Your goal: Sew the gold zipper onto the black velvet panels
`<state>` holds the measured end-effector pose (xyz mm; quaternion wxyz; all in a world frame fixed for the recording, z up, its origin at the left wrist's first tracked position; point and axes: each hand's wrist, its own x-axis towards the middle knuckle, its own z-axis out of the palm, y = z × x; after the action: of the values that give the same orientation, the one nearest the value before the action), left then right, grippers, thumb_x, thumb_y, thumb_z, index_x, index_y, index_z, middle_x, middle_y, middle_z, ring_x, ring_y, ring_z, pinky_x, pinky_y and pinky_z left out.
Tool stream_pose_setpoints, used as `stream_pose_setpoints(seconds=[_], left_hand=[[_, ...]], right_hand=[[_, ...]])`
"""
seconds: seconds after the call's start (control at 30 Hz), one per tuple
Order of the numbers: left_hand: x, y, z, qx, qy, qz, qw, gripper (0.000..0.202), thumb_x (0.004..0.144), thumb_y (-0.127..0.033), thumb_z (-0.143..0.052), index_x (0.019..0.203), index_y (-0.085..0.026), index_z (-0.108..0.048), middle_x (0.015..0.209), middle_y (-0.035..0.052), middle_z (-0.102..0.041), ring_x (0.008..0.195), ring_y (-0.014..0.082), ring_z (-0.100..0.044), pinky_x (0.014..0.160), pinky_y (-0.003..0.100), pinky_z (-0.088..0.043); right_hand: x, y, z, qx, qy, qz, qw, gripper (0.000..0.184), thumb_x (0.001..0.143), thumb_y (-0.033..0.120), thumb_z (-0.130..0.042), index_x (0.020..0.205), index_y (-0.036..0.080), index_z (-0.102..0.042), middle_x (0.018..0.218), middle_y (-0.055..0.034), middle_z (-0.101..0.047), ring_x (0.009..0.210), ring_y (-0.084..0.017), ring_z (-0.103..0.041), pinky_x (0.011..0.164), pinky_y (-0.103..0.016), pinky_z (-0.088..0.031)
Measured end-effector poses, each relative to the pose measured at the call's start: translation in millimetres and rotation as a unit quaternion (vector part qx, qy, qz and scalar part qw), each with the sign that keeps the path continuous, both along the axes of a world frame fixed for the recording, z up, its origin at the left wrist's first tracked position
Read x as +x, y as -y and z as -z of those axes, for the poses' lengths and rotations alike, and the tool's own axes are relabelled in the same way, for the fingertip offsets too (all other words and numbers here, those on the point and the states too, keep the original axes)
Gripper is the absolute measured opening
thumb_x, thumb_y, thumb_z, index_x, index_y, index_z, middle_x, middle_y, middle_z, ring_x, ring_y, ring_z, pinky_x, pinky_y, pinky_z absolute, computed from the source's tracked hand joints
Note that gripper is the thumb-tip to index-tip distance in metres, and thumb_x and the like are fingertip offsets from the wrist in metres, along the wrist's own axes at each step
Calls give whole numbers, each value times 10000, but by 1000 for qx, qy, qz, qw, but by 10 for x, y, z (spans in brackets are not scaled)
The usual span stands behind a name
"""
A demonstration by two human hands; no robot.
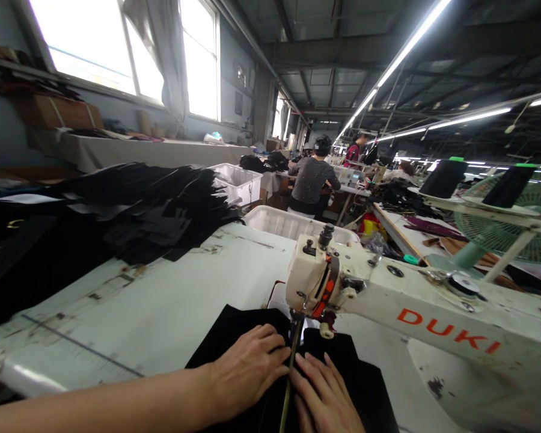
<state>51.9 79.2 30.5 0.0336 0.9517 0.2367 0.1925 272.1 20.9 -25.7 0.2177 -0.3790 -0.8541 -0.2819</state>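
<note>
A piece of black fabric (234, 337) lies under the head of a white sewing machine (311, 282) marked DUKI. A narrow gold strip (287, 397), which looks like a zipper, runs along the fabric from the needle area toward me. My left hand (252, 364) rests on the fabric left of the strip, its fingers curled and pinching at the strip's edge. On the other side, my right hand (324, 394) lies flat with fingers stretched out, pressing the fabric close beside the strip. The needle tip is too small to make out.
A big pile of black cut pieces (162, 204) covers the table's left side. White plastic bins (293, 222) stand behind the table (180, 300). Black thread cones (444, 177) and a green fan (491, 210) are at the right. A seated person (313, 180) works ahead.
</note>
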Motion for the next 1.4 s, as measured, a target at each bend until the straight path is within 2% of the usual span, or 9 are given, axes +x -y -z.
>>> stream_pose_setpoints(seconds=[0.1,0.17,0.37,0.57,0.73,0.93,1.13,1.3,1.4], left_hand=[[-76,135,-64,-27,-17,-11,999,379,911,-234,-636,1274,-146,-574,1283,124,-598,1149,306,-548,989,421,-476],[-107,199,-76,-39,-26,-20,999,466,883,-212,-653,1330,-141,-541,1355,144,-553,1212,341,-521,1016,478,-464],[-90,254,-32,-67,-15,-23,997,477,911,-193,-602,1375,-142,-501,1383,153,-534,1249,337,-528,1062,543,-420],[-76,247,-56,-94,-56,-23,994,523,923,-231,-612,1411,-114,-468,1425,187,-470,1307,377,-466,1071,595,-390],[-112,233,-87,-113,-50,-13,992,594,885,-237,-668,1428,-126,-454,1443,184,-447,1319,382,-449,1085,598,-367],[-160,247,-120,-135,-53,-7,989,648,861,-249,-688,1443,-121,-434,1452,192,-436,1331,393,-429,1083,627,-341],[-140,231,-142,-136,-55,-7,989,634,883,-283,-672,1451,-140,-429,1449,179,-446,1339,366,-426,1106,579,-340],[-63,148,-170,-158,-89,-28,983,635,889,-255,-620,1465,-107,-396,1498,188,-366,1386,357,-358,1123,591,-299],[-30,69,-186,-167,-93,-36,981,631,898,-250,-574,1479,-108,-372,1523,177,-331,1410,332,-321,1148,575,-260]], right_hand=[[-2,-2,21,10,5,5,1000,313,903,258,-540,1197,247,-647,1209,21,-668,1055,-168,-669,912,-300,-578],[-7,-2,29,19,11,5,1000,313,900,254,-538,1192,247,-652,1209,22,-669,1046,-165,-673,898,-290,-582],[-21,-8,16,41,21,6,999,293,888,256,-535,1143,237,-676,1192,9,-677,1016,-165,-685,858,-270,-591],[-11,-18,-12,46,26,-2,999,296,876,249,-537,1137,238,-678,1183,16,-680,1005,-162,-688,834,-266,-595],[-5,-29,18,52,31,-3,998,295,885,264,-521,1135,236,-675,1193,39,-671,1006,-164,-689,813,-274,-599],[16,-38,37,54,41,4,998,365,878,280,-513,1197,159,-642,1233,12,-650,1022,-170,-682,808,-285,-601],[34,-56,49,69,48,-3,996,362,872,293,-528,1194,181,-649,1244,26,-644,1033,-154,-674,809,-269,-593],[22,-125,-74,43,31,11,999,356,893,257,-487,1202,168,-639,1253,24,-642,1066,-134,-659,882,-241,-558],[-14,-196,-211,40,19,18,999,353,896,218,-437,1177,155,-642,1215,10,-664,1027,-141,-676,833,-256,-577]])
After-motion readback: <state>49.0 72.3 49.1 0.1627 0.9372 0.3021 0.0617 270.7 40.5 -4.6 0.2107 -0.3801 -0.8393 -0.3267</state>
